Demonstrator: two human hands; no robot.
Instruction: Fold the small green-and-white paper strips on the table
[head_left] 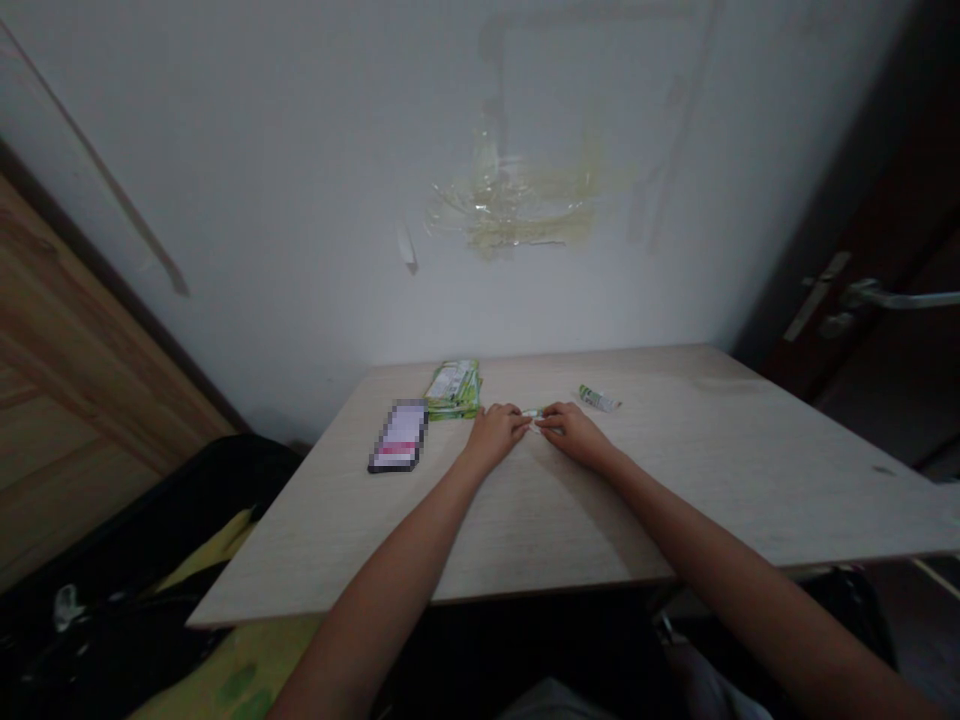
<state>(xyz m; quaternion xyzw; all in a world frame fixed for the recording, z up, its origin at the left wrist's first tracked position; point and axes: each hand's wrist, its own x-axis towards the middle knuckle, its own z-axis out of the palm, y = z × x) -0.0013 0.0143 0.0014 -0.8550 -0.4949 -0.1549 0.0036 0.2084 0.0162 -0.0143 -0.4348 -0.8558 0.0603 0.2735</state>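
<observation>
Head view: phone and green packets lie near the left hand.

The rectangular, pale beige tabletop looks like wood or a wood-grain board, smooth and matt with faint streaks. Behind it, the pale grey-white wall has a flat, painted finish, marked by a patch of yellowish, see-through plastic tape, wrinkled and glossy where it catches light. The stacked green-and-white printed packets look smooth with a slight sheen, paper or plastic film being hard to tell; so too the small green-and-white piece. The slim, silver-grey door handle is shiny metal. The slanting, light-brown panel shows wood grain.
</observation>
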